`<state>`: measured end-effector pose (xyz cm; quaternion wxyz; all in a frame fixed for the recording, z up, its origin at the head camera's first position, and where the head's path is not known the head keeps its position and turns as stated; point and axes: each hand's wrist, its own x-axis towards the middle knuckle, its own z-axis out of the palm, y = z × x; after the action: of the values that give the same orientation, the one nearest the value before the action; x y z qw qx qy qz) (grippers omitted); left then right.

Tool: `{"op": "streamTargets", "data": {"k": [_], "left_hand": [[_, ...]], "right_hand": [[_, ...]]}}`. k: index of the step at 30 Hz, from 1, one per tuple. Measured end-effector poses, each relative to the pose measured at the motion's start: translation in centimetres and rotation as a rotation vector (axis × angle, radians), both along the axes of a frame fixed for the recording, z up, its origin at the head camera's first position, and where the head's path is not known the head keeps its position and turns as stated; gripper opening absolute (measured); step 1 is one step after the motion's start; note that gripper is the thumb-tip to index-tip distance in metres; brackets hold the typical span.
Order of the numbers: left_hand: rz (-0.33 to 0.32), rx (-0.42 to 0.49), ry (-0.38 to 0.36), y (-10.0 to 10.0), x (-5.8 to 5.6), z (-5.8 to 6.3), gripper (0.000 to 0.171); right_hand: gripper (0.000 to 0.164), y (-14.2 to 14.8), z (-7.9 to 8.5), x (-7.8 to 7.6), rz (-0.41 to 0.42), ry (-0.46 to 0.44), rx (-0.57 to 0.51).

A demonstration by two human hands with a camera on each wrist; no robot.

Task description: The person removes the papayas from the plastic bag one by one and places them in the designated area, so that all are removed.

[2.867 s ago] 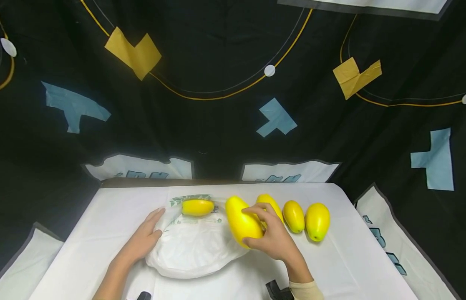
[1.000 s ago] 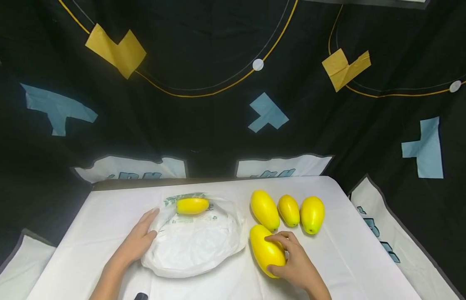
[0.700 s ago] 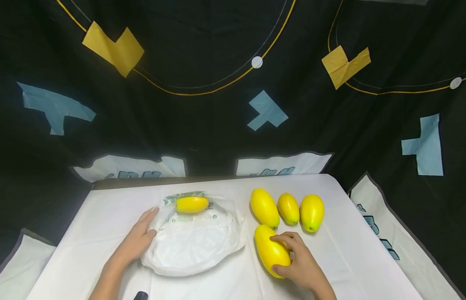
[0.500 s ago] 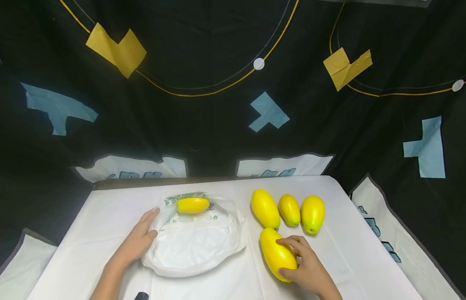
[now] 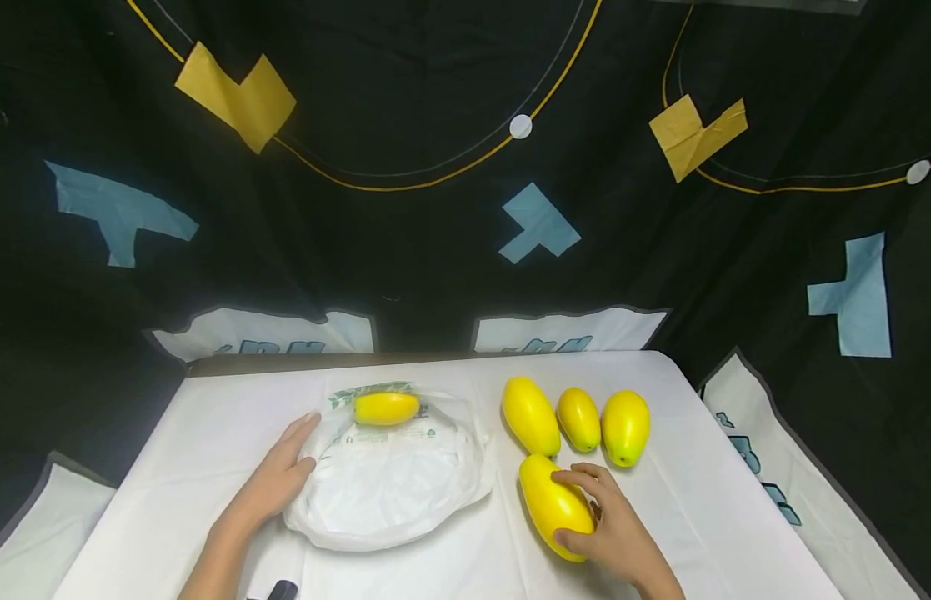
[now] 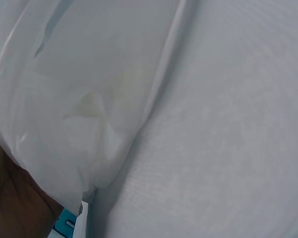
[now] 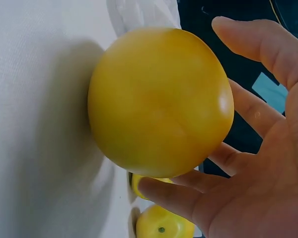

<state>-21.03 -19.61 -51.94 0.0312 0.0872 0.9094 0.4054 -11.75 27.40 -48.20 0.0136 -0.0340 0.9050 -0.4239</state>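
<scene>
A large yellow mango point(image 5: 553, 507) lies on the white table point(image 5: 705, 533). My right hand point(image 5: 611, 525) is spread loosely around its near right side; in the right wrist view the thumb stands off the mango point(image 7: 159, 101) and the fingers reach behind it. To the left sits a translucent white plastic bag point(image 5: 390, 500) with green print, its mouth spread wide. One smaller yellow mango point(image 5: 386, 408) shows at its back, over the print. My left hand point(image 5: 277, 475) rests along the bag's left edge, fingers extended; in the left wrist view the bag point(image 6: 84, 89) hides the fingers.
Behind the large mango stand three more in a row: a big mango point(image 5: 530, 415), a small mango point(image 5: 578, 419) and a mango with a greenish tip point(image 5: 625, 427). A small dark object point(image 5: 283, 590) lies at the near edge. A black curtain point(image 5: 420, 258) hangs behind.
My right hand has brought the large mango from the bag's right edge rightward and down onto the table; lately both barely move. The left hand stays at the bag.
</scene>
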Motion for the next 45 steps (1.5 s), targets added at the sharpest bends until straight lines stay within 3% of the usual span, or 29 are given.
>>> {"op": "streamTargets", "data": {"k": [6,13,20,39,45], "left_hand": [[-0.007,0.013,0.01,0.1,0.0,0.2,0.063],[0.0,0.013,-0.002,0.2,0.1,0.3,0.064],[0.001,0.015,0.001,0.1,0.1,0.1,0.063],[0.004,-0.001,0.011,0.1,0.3,0.0,0.063],[-0.004,0.014,0.008,0.1,0.2,0.0,0.063]], "right_hand": [[0.074,0.0,0.6,-0.4,-0.055,0.062,-0.052],[0.08,-0.6,2.1,-0.9,-0.098,0.216,-0.114],[0.084,-1.7,3.7,-1.8,-0.108,0.25,-0.11],[0.081,-6.5,7.8,-4.0,0.056,0.368,-0.218],[0.076,-8.5,10.1,-3.6,0.124,0.403,-0.235]]}}
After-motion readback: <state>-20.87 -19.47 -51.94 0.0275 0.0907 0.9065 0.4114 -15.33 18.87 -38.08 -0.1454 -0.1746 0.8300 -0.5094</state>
